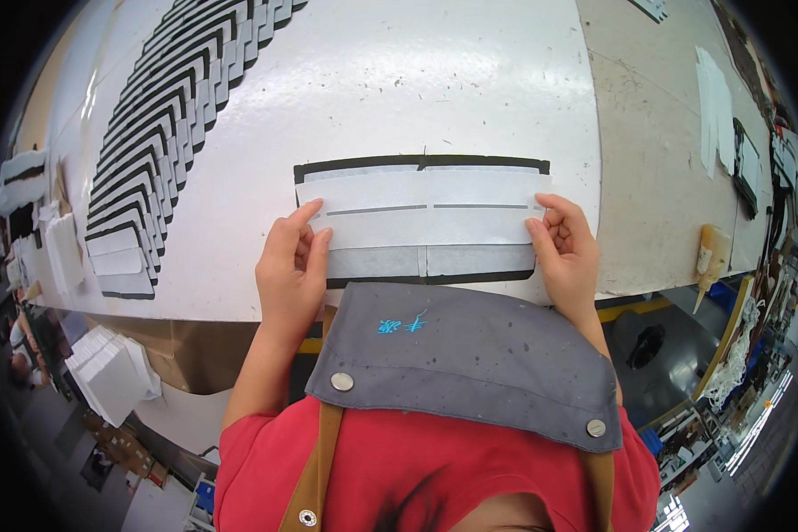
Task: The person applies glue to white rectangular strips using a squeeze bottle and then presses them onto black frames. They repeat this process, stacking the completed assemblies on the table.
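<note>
A wide white paper-like strip (377, 229) with a dark slit-like line along each half lies level in front of me. Under it is a flat black-edged panel (479, 264) faced with two pale pieces, a narrow seam between them; its black border shows along the top and bottom. My left hand (293, 257) pinches the strip's left end between thumb and index finger, the other fingers curled. At the opposite end my right hand (566, 244) grips the strip the same way. Whether the strip touches the panel all over, I cannot tell.
A long row of overlapping black-edged white panels (164, 151) fans across the white table (434, 80) on the left. Toward the right edge are a glue-like squeeze bottle (711, 253), white strips (714, 115) and a dark-edged stack (747, 168). White sheets (111, 377) are stacked below left.
</note>
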The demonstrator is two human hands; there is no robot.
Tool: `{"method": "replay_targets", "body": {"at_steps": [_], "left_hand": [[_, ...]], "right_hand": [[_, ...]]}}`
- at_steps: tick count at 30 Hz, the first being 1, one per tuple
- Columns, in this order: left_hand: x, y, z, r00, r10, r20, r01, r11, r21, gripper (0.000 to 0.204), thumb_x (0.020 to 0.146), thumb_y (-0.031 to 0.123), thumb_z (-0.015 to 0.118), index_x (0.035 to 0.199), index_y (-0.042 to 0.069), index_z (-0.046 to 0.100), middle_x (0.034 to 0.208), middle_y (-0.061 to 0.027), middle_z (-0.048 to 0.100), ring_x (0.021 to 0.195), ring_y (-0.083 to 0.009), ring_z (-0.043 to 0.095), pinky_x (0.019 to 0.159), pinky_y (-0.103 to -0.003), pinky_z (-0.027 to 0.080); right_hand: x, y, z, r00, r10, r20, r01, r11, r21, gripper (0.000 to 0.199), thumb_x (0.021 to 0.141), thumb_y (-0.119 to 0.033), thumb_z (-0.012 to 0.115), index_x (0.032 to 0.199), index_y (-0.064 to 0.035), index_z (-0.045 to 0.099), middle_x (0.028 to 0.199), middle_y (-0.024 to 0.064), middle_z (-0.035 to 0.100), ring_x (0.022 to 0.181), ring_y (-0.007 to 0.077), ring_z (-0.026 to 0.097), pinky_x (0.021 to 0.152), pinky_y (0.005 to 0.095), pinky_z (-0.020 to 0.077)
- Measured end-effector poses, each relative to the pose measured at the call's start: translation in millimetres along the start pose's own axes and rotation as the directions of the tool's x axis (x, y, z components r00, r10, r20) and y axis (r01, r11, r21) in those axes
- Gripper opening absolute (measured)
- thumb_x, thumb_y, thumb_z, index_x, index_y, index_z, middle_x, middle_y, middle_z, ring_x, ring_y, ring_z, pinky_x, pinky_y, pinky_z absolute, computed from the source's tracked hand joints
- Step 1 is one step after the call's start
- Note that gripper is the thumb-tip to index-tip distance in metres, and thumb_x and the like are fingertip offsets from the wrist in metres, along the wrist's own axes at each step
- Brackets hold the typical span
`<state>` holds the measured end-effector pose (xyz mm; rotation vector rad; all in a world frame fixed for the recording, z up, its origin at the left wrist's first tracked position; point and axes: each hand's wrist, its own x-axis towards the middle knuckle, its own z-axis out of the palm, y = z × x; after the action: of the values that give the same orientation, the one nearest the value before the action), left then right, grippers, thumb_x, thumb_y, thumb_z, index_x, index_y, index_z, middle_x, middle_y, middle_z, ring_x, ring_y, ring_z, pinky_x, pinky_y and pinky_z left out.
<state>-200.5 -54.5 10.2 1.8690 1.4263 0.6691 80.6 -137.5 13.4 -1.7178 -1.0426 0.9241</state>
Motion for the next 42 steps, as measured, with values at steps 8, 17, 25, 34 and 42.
{"method": "replay_targets", "body": {"at_steps": [8, 17, 25, 34, 42], "left_hand": [[6, 6, 1, 0.999, 0.035, -0.014, -0.034, 0.994, 0.107, 0.029, 0.082, 0.000, 0.062, 0.110, 0.008, 0.065, 0.070, -0.0005, 0.046, 0.056, -0.0077, 0.041, 0.051, -0.021, 0.037], [10, 6, 0, 1.000, 0.024, 0.001, -0.024, 0.990, 0.138, 0.029, 0.082, 0.001, 0.062, 0.111, 0.008, 0.065, 0.070, -0.0007, 0.046, 0.055, -0.0078, 0.041, 0.050, -0.021, 0.037], [11, 6, 0, 0.999, 0.034, 0.009, -0.035, 0.988, 0.150, 0.029, 0.083, 0.003, 0.062, 0.111, 0.008, 0.065, 0.070, -0.0014, 0.048, 0.054, -0.0090, 0.042, 0.050, -0.023, 0.038], [14, 11, -3, 0.998, 0.007, 0.063, -0.020, 0.978, 0.210, 0.028, 0.084, 0.005, 0.061, 0.111, 0.008, 0.063, 0.072, -0.0048, 0.049, 0.055, -0.0142, 0.048, 0.052, -0.027, 0.043], [14, 12, -1, 0.997, 0.034, 0.071, -0.051, 0.964, 0.261, 0.029, 0.085, 0.003, 0.060, 0.113, 0.007, 0.062, 0.070, -0.0025, 0.045, 0.054, -0.0108, 0.043, 0.051, -0.024, 0.039]], "right_hand": [[6, -2, 2, 1.000, -0.010, -0.025, 0.006, 0.989, -0.149, 0.019, 0.082, 0.001, 0.064, 0.100, -0.0047, 0.067, 0.069, -0.0009, 0.048, 0.058, 0.0049, 0.041, 0.050, 0.0189, 0.0338], [8, -4, 3, 0.999, -0.038, -0.023, 0.032, 0.975, -0.222, 0.018, 0.081, 0.001, 0.064, 0.098, -0.0046, 0.068, 0.070, -0.0002, 0.051, 0.058, 0.0054, 0.043, 0.050, 0.0194, 0.0341], [6, -2, 3, 0.999, -0.042, -0.032, 0.035, 0.977, -0.213, 0.017, 0.082, 0.002, 0.064, 0.098, -0.0041, 0.068, 0.071, -0.0005, 0.052, 0.058, 0.0047, 0.043, 0.050, 0.0181, 0.0336], [8, -4, 3, 0.998, -0.057, -0.009, 0.054, 0.977, -0.208, 0.022, 0.082, 0.001, 0.064, 0.103, -0.0054, 0.067, 0.068, -0.0004, 0.049, 0.057, 0.0053, 0.042, 0.049, 0.0188, 0.0337], [11, -5, -1, 0.995, -0.096, 0.002, 0.094, 0.961, -0.262, 0.026, 0.083, -0.001, 0.063, 0.108, -0.0063, 0.067, 0.067, 0.0017, 0.048, 0.054, 0.0072, 0.042, 0.048, 0.0215, 0.0360]]}}
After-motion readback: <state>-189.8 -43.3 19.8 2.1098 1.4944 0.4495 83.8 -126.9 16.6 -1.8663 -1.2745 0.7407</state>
